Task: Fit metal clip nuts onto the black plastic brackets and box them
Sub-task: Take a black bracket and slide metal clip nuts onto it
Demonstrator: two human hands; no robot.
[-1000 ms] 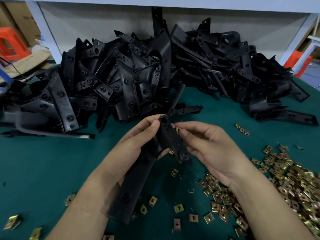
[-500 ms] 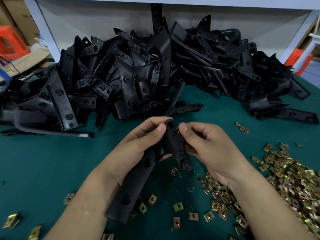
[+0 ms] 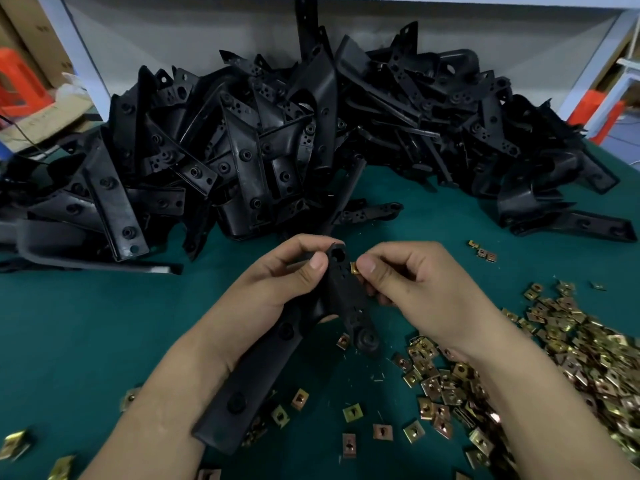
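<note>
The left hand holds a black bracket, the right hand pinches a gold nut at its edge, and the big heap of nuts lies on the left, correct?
Nearly. The head view shows the heap of nuts on the right, beside the right hand. The left hand does hold the bracket, and the right hand pinches a nut at its edge.

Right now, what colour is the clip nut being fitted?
Brassy gold clip nut, pinched by the right hand; head view.

The right grip (image 3: 412, 282) hides most of the clip nut (image 3: 354, 268).
</note>
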